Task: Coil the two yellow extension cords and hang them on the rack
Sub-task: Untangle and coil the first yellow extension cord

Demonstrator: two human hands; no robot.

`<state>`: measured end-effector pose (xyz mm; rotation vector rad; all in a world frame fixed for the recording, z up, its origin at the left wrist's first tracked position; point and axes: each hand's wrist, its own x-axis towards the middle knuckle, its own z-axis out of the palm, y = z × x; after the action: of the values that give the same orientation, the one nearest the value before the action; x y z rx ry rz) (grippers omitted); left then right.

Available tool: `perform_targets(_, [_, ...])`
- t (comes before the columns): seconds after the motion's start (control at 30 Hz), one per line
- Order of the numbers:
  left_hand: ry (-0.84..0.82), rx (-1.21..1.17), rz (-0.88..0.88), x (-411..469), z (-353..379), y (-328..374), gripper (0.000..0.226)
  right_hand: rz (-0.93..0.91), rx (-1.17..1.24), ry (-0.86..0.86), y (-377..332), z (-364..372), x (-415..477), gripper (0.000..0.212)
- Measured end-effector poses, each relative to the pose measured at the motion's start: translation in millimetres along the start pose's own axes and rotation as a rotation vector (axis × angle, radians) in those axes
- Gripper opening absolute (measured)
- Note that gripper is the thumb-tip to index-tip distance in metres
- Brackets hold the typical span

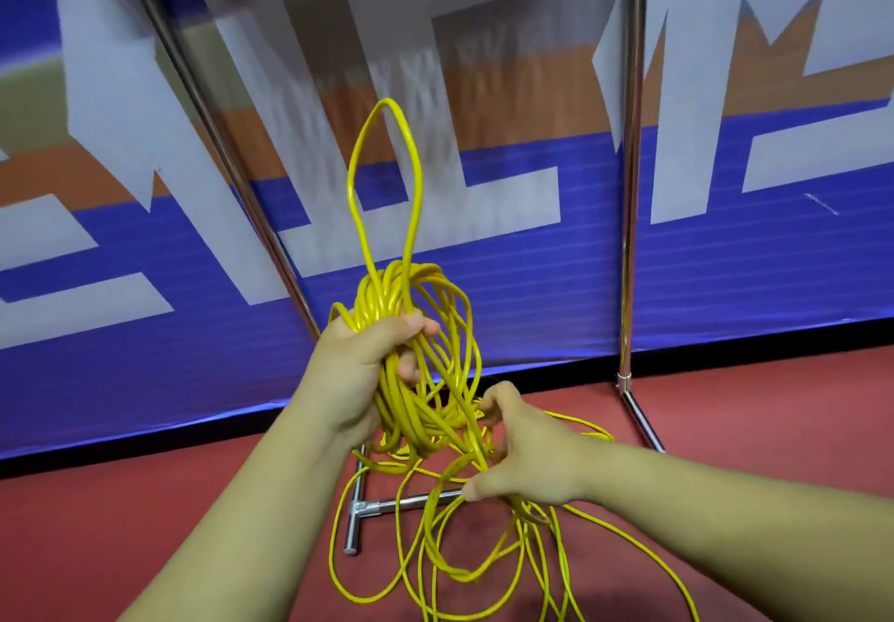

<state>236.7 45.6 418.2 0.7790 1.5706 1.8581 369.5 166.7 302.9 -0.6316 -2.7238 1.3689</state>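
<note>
A smooth, dull red floor [96,524] meets a black strip [72,452] at the foot of a large blue printed banner wall [725,273]. The banner carries big pale grey block letters [701,89] and an orange band [522,99].

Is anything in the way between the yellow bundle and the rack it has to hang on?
Nothing visible blocks it. The left hand holds the yellow coil in open air before the rack poles. But loose cord from the right hand trails over the rack's base bar on the floor.
</note>
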Motion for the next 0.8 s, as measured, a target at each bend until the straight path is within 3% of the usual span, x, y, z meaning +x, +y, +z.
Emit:
perform_targets(0.13, [0.024, -0.007, 0.013, -3.7, -11.3, 5.6, 0.029, -0.090, -0.004, 0.095, 5.4, 17.7, 13.9, 0.055])
perform_targets(0.37, [0.166, 0.019, -0.029, -1.5, -56.9, 4.5, 0.014, -0.117, 0.201, -0.010, 9.2, -26.3, 26.7, 0.014])
perform_targets(0.63, [0.292, -0.053, -0.112, -2.1, -74.5, -1.3, 0.028, -0.082, 0.604, -0.075, -6.4, -62.2, 12.4, 0.009])
perform_targets(0.7, [0.299, -0.074, -0.120, -3.4, -73.1, -1.8, 0.025, -0.087, 0.584, -0.072, -10.3, -69.0, 6.7, 0.010])
perform_targets(0.8, [0.298, -0.055, -0.120, -3.4, -70.3, -1.9, 0.014, -0.145, 0.339, -0.055, -14.8, -79.8, -2.1, 0.011])
